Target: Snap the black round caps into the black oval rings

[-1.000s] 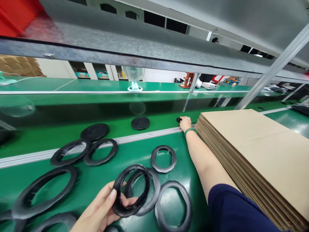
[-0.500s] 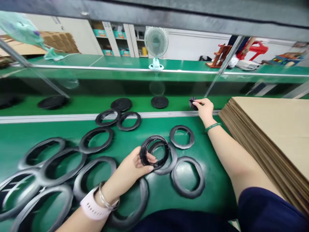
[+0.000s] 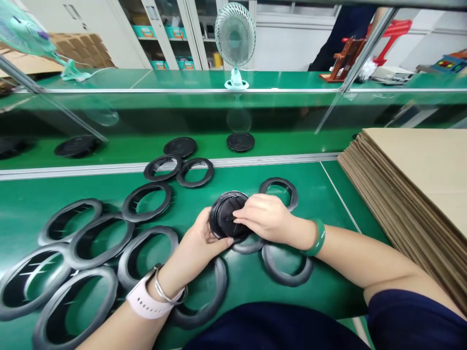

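My left hand (image 3: 200, 240) is closed around a black plastic ring (image 3: 214, 214), lifted over the green bench in front of me. A round black disc (image 3: 226, 219) sits at the ring's opening, and my right hand (image 3: 268, 216) has its fingers pinched on the face of that disc. Whether the disc is fully seated cannot be made out. Beneath my right hand, larger black rings lie flat: one ring (image 3: 279, 183) behind it, another ring (image 3: 288, 279) in front, and a third ring (image 3: 248, 248) partly hidden under my hands.
Several more black rings (image 3: 148, 201) cover the left of the bench. Flat black discs (image 3: 241, 142) lie on the strip behind the metal rail (image 3: 255, 160). A cardboard stack (image 3: 419, 170) stands at right. Farther back are a fan (image 3: 235, 39) and a person in dark clothing (image 3: 341, 36).
My right hand has come from the strip at the back with a black disc and brought it to the ring. My left hand still grips the ring in about the same place.
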Action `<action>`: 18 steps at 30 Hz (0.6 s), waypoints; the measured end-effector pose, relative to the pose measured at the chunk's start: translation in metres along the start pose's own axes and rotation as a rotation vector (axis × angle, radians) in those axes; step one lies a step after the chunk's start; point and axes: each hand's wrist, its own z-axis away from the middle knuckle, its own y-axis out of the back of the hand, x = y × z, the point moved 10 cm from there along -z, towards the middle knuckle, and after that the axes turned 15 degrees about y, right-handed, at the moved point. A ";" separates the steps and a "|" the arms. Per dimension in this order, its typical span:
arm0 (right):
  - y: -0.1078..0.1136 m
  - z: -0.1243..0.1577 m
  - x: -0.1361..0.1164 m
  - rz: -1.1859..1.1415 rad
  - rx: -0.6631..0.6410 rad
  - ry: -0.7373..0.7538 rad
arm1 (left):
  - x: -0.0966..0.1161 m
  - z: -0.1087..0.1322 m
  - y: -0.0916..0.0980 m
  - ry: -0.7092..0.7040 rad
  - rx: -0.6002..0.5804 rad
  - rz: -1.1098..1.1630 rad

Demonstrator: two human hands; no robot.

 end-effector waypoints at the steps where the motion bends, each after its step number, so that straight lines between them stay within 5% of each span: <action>1: -0.002 0.001 0.001 0.020 -0.027 0.009 | 0.000 0.000 -0.002 0.007 -0.024 0.020; 13: -0.015 -0.001 -0.020 0.207 -0.186 0.204 | -0.016 -0.002 0.006 0.077 0.065 -0.045; 18: -0.017 -0.001 -0.020 0.232 -0.210 0.166 | -0.014 -0.001 0.006 0.070 0.082 -0.087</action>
